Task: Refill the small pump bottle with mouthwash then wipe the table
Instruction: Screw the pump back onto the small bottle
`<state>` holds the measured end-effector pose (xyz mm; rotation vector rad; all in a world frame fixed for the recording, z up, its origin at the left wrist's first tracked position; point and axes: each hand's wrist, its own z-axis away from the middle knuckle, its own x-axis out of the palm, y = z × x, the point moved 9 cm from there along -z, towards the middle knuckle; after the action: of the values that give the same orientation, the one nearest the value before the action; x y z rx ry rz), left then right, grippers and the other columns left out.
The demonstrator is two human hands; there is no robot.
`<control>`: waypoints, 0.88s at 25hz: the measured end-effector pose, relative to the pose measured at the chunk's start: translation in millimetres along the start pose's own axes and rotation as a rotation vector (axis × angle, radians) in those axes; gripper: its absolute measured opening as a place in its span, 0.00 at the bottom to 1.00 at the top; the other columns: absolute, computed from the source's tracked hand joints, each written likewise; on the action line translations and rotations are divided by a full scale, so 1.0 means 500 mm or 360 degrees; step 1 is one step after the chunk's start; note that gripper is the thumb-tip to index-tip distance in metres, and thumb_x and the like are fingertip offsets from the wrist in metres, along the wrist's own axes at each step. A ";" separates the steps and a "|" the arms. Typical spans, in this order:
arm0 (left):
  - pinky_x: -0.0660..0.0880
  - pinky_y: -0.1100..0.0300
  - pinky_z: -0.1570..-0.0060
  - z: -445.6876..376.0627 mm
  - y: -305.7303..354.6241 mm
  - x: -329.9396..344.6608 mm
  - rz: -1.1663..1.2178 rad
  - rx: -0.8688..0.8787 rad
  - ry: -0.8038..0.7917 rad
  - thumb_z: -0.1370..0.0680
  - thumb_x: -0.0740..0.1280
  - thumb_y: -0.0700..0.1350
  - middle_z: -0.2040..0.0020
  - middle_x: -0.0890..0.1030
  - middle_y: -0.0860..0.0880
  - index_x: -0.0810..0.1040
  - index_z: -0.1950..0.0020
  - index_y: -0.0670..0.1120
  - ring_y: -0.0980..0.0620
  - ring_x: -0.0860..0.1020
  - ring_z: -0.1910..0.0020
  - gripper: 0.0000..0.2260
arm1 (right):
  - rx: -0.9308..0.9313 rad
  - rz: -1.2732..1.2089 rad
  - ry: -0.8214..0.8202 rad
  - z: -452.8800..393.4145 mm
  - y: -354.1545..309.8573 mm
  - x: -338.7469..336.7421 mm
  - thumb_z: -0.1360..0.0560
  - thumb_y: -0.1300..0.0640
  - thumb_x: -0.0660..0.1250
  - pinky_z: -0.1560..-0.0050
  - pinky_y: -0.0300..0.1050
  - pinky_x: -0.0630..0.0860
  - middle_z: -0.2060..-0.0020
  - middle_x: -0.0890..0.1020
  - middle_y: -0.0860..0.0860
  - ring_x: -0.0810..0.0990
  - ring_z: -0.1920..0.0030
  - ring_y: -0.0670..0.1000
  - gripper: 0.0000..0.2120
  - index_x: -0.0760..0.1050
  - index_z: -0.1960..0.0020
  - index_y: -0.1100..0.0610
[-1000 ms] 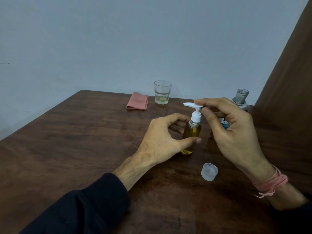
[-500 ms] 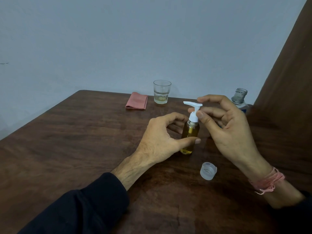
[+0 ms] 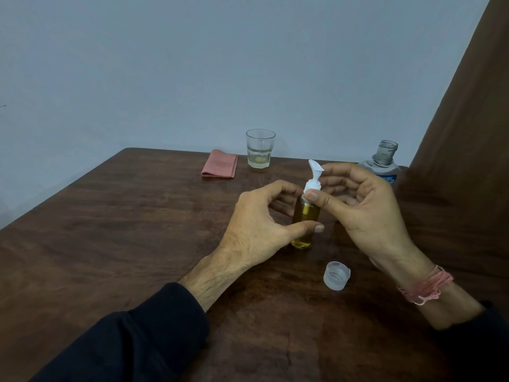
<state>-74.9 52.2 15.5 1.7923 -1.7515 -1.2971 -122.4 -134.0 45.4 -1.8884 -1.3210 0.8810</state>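
Observation:
The small pump bottle (image 3: 304, 216), holding yellow liquid, stands upright on the dark wooden table (image 3: 110, 230). My left hand (image 3: 259, 227) wraps its body, thumb across the front. My right hand (image 3: 366, 205) pinches the white pump collar (image 3: 312, 184) between thumb and fingers; the nozzle points away and up-left. The open mouthwash bottle (image 3: 384, 164) stands behind my right hand, partly hidden, without its cap. A folded pink cloth (image 3: 219, 167) lies at the table's far edge.
A clear glass (image 3: 259, 148) with a little pale liquid stands right of the cloth by the wall. A translucent cap (image 3: 336, 275) lies open side up near my right wrist. A brown panel (image 3: 468, 133) rises at the right.
My right hand slid down from the pump's top to its collar. The nozzle turned from pointing left to pointing away. The left hand kept its hold on the bottle.

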 end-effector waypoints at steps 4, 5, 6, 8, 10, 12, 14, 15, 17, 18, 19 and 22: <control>0.85 0.65 0.46 -0.001 0.000 0.001 0.0010 0.0004 -0.0007 0.30 0.89 0.60 0.47 0.90 0.61 0.87 0.37 0.57 0.61 0.88 0.46 0.25 | 0.0031 -0.0022 -0.0097 0.001 0.007 0.019 0.24 0.50 0.79 0.44 0.41 0.86 0.44 0.90 0.47 0.88 0.44 0.48 0.12 0.87 0.41 0.42; 0.86 0.64 0.45 -0.002 -0.001 0.003 0.0015 0.0001 -0.0016 0.30 0.89 0.59 0.47 0.90 0.60 0.87 0.37 0.56 0.61 0.88 0.46 0.25 | 0.0011 -0.0035 -0.0132 0.001 0.004 0.023 0.22 0.53 0.77 0.43 0.41 0.85 0.42 0.90 0.46 0.88 0.42 0.48 0.12 0.87 0.40 0.42; 0.86 0.62 0.44 -0.002 -0.001 0.004 0.0015 -0.0003 -0.0023 0.30 0.89 0.59 0.47 0.90 0.60 0.87 0.37 0.56 0.60 0.88 0.46 0.25 | -0.0015 -0.0044 -0.0165 0.001 0.001 0.025 0.19 0.55 0.76 0.42 0.41 0.85 0.40 0.89 0.47 0.88 0.39 0.49 0.12 0.86 0.38 0.43; 0.86 0.63 0.44 -0.002 -0.002 0.003 -0.0001 -0.0010 -0.0027 0.30 0.88 0.60 0.47 0.90 0.60 0.87 0.37 0.57 0.60 0.88 0.45 0.25 | -0.0043 -0.0045 -0.0211 0.000 -0.001 0.027 0.17 0.58 0.73 0.37 0.43 0.84 0.36 0.88 0.48 0.87 0.35 0.51 0.13 0.85 0.34 0.46; 0.84 0.66 0.45 -0.002 -0.001 0.002 -0.0016 -0.0003 -0.0022 0.29 0.88 0.61 0.47 0.90 0.60 0.87 0.36 0.56 0.61 0.88 0.45 0.26 | -0.0031 -0.0002 -0.0240 -0.002 0.007 0.024 0.16 0.59 0.72 0.35 0.50 0.84 0.35 0.88 0.50 0.87 0.34 0.53 0.14 0.84 0.32 0.49; 0.83 0.70 0.45 -0.003 -0.001 0.001 -0.0015 0.0008 -0.0020 0.29 0.88 0.60 0.47 0.90 0.60 0.87 0.35 0.56 0.63 0.87 0.45 0.26 | -0.0013 0.0066 -0.0243 -0.002 0.017 0.021 0.16 0.59 0.72 0.35 0.57 0.85 0.36 0.88 0.51 0.88 0.36 0.54 0.15 0.83 0.30 0.52; 0.82 0.70 0.45 -0.002 0.000 0.002 -0.0010 0.0006 -0.0018 0.29 0.89 0.59 0.48 0.90 0.60 0.87 0.35 0.55 0.63 0.87 0.45 0.26 | -0.0009 0.0086 -0.0223 -0.002 0.016 0.017 0.17 0.58 0.74 0.37 0.60 0.85 0.38 0.88 0.51 0.89 0.38 0.54 0.15 0.83 0.31 0.52; 0.83 0.68 0.45 -0.002 0.000 0.002 -0.0010 -0.0001 -0.0017 0.30 0.89 0.59 0.48 0.90 0.59 0.87 0.35 0.55 0.62 0.88 0.45 0.26 | -0.0013 0.0091 -0.0206 -0.002 0.011 0.016 0.18 0.57 0.75 0.39 0.59 0.87 0.39 0.89 0.51 0.89 0.40 0.54 0.15 0.84 0.32 0.51; 0.85 0.65 0.45 -0.002 -0.002 0.003 -0.0012 -0.0015 -0.0017 0.30 0.89 0.59 0.48 0.90 0.59 0.87 0.35 0.55 0.61 0.88 0.45 0.26 | -0.0033 0.0131 -0.0169 0.000 0.001 0.013 0.20 0.53 0.77 0.42 0.56 0.88 0.43 0.89 0.49 0.89 0.43 0.52 0.13 0.86 0.36 0.46; 0.85 0.65 0.45 -0.002 -0.002 0.002 -0.0009 -0.0014 -0.0014 0.30 0.89 0.59 0.48 0.90 0.59 0.87 0.35 0.55 0.61 0.88 0.45 0.26 | -0.0041 0.0149 -0.0147 0.001 -0.003 0.014 0.21 0.51 0.78 0.43 0.54 0.88 0.44 0.89 0.48 0.89 0.43 0.51 0.12 0.86 0.38 0.44; 0.85 0.66 0.47 -0.002 -0.001 0.002 0.0000 -0.0007 -0.0007 0.30 0.89 0.59 0.48 0.90 0.59 0.87 0.36 0.55 0.61 0.88 0.46 0.26 | -0.0040 0.0153 -0.0117 0.002 -0.006 0.013 0.23 0.49 0.79 0.44 0.52 0.88 0.45 0.89 0.47 0.89 0.44 0.51 0.11 0.86 0.40 0.42; 0.85 0.67 0.48 -0.001 0.001 0.004 0.0014 0.0014 -0.0011 0.30 0.89 0.58 0.48 0.90 0.60 0.87 0.37 0.56 0.62 0.88 0.47 0.24 | -0.0038 0.0153 -0.0021 0.005 -0.011 0.010 0.29 0.43 0.83 0.50 0.43 0.87 0.48 0.90 0.46 0.88 0.49 0.48 0.15 0.86 0.44 0.41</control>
<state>-75.2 50.1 15.7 1.7849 -1.7696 -1.2950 -125.8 -127.4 47.9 -1.9817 -1.2624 0.9310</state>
